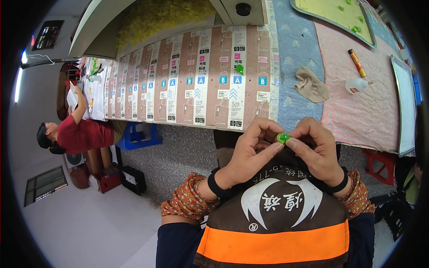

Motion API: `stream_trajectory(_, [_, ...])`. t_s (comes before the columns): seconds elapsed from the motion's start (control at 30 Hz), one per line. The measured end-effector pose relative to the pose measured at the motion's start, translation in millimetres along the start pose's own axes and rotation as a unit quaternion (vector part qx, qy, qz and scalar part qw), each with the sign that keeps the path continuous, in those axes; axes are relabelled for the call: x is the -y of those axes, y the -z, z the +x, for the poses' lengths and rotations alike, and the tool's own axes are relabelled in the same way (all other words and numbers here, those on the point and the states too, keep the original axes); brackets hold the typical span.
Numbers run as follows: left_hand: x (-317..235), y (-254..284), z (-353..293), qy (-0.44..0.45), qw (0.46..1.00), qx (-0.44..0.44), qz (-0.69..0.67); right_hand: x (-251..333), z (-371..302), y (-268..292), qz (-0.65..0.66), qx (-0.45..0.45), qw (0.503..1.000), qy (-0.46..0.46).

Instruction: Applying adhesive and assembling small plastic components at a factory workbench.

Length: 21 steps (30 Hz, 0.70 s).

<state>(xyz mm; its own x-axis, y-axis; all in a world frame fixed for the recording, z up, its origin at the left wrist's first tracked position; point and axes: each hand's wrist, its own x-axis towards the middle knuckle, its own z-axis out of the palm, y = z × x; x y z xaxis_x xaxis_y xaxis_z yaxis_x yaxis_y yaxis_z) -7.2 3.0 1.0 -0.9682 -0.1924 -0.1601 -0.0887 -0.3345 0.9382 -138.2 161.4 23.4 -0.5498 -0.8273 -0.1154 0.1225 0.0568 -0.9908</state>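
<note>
Just past the table's near edge, above my dark apron, both my hands pinch one small green and yellow piece [282,138], apparently plastic. My left hand [251,154] grips its yellowish side between thumb and forefinger. On its green side, the thumb and forefinger of my right hand [316,152] are closed. The fingertips cover part of the piece, so its exact kind is unclear. A loose bright green piece [240,69] lies on the printed sheets [178,96] ahead and to the left of my hands.
A crumpled beige rag [311,84], a small white squeeze bottle [356,85] and a yellow-orange tube [356,63] lie ahead right. Farther stands a tray [371,38] with green pieces. Yellow pieces [161,20] fill a box at far left. A person [89,136] is at the left.
</note>
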Motion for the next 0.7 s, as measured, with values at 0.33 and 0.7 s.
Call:
stream_trajectory(0.33, [-5.2,-1.8,0.7,-0.017,0.996,-0.010,0.091,-0.8,0.3,0.1,0.015,0.003,1.000,-0.025])
stream_trajectory(0.7, [-6.6,-2.5,1.7,-0.047,0.990,-0.006,0.129,0.0,-1.4,-1.8,0.040,-0.008,0.998,-0.043])
